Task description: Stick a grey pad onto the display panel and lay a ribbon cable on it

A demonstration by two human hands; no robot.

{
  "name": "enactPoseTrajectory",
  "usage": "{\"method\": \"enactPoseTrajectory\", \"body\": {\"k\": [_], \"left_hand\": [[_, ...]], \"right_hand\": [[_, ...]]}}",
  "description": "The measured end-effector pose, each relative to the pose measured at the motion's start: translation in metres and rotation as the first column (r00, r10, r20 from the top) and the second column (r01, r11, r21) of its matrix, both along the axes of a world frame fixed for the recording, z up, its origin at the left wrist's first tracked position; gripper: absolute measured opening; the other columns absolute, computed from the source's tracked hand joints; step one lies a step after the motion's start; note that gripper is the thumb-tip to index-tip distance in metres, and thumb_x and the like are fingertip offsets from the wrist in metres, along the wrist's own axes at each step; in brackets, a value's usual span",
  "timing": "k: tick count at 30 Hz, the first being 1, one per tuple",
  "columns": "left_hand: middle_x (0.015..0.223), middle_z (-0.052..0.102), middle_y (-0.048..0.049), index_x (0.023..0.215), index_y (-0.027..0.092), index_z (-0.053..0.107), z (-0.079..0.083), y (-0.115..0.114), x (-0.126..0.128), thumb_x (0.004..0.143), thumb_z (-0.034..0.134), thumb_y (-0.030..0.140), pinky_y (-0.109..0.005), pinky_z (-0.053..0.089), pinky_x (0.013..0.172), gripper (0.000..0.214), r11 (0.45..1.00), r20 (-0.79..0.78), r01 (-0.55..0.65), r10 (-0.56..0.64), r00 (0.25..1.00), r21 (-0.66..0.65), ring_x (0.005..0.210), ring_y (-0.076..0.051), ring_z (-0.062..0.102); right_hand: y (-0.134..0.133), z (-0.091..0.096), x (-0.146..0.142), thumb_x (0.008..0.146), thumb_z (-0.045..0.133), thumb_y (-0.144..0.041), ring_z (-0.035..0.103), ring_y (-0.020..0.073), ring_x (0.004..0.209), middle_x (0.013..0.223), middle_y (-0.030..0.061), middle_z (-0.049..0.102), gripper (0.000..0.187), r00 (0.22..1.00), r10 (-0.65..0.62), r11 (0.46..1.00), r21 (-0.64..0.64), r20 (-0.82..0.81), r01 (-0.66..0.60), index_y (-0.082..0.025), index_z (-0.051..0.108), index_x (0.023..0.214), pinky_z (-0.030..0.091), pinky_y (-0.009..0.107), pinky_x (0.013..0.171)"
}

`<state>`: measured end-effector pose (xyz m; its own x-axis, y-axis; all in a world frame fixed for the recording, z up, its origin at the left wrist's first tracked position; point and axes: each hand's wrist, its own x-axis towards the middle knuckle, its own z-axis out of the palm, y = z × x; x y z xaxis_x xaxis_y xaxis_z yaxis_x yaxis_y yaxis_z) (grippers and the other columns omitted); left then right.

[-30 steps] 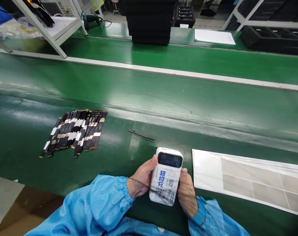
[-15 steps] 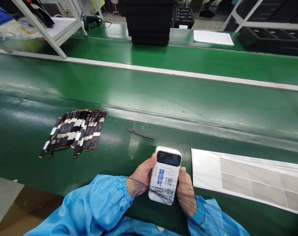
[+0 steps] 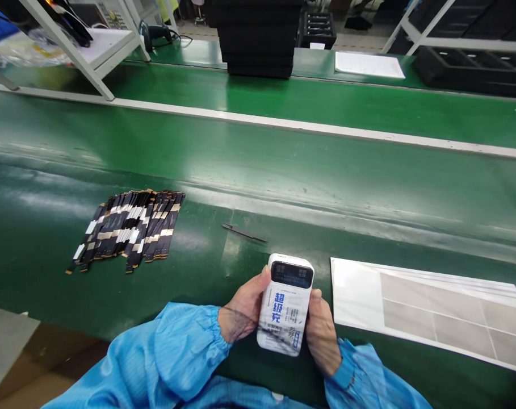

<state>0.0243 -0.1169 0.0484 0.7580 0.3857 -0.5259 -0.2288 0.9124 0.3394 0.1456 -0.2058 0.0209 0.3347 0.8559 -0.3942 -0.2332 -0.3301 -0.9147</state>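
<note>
Hands (image 3: 283,324) grip white power bank (image 3: 285,304), blue-lettered, dark-screened.

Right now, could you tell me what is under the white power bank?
The left hand and right hand cradle the power bank above the green bench edge. Its back and any fingers beneath are hidden.

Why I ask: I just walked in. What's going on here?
A person in blue sleeves holds a white power bank, the left hand and right hand gripping its sides, above the green bench. A pile of strips lies to the left, a thin black tool just ahead, white sheets to the right.
</note>
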Motion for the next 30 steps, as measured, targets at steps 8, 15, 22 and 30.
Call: {"method": "enactPoseTrajectory", "body": {"k": [8,15,22,30], "left_hand": [[0.101,0.071,-0.0168,0.105,0.011,0.072,0.0003,0.0005,-0.0003,0.056,0.078,0.074,-0.054,0.040,0.104,0.080,1.000,-0.003,0.003,-0.003,1.000,-0.006,0.110,-0.040,0.061],[0.103,0.071,-0.0174,0.108,0.009,0.071,-0.0018,-0.0005,-0.0011,0.060,0.077,0.072,-0.055,0.038,0.105,0.079,1.000,0.017,-0.001,0.001,1.000,-0.002,0.114,-0.042,0.058],[0.105,0.070,-0.0177,0.111,0.009,0.070,-0.0026,-0.0008,-0.0013,0.063,0.075,0.072,-0.055,0.036,0.108,0.080,1.000,0.047,0.003,-0.003,0.999,0.003,0.115,-0.042,0.057],[0.109,0.069,-0.0183,0.114,0.008,0.069,-0.0074,-0.0024,-0.0039,0.072,0.070,0.069,-0.055,0.036,0.108,0.074,1.000,0.080,0.001,-0.003,0.997,0.018,0.120,-0.042,0.055]], "right_hand": [[0.0041,0.0032,-0.0007,0.089,0.044,-0.071,0.063,0.0227,0.072,0.081,0.0103,0.068,0.064,1.000,0.007,1.000,-0.010,0.030,-0.007,-0.013,0.070,0.086,0.048,0.031,0.061],[0.0052,0.0058,-0.0019,0.088,0.044,-0.072,0.063,0.0227,0.072,0.080,0.0101,0.067,0.065,0.999,0.001,1.000,-0.005,0.034,-0.001,-0.013,0.070,0.086,0.049,0.031,0.061],[0.0045,0.0042,-0.0007,0.089,0.044,-0.071,0.063,0.0229,0.072,0.080,0.0098,0.067,0.063,1.000,0.002,1.000,-0.005,0.024,-0.002,-0.013,0.070,0.085,0.049,0.031,0.060],[0.0035,0.0047,-0.0018,0.088,0.045,-0.071,0.062,0.0223,0.070,0.074,0.0089,0.065,0.063,0.998,-0.009,1.000,-0.013,0.056,0.010,-0.014,0.071,0.085,0.049,0.030,0.058]]}}
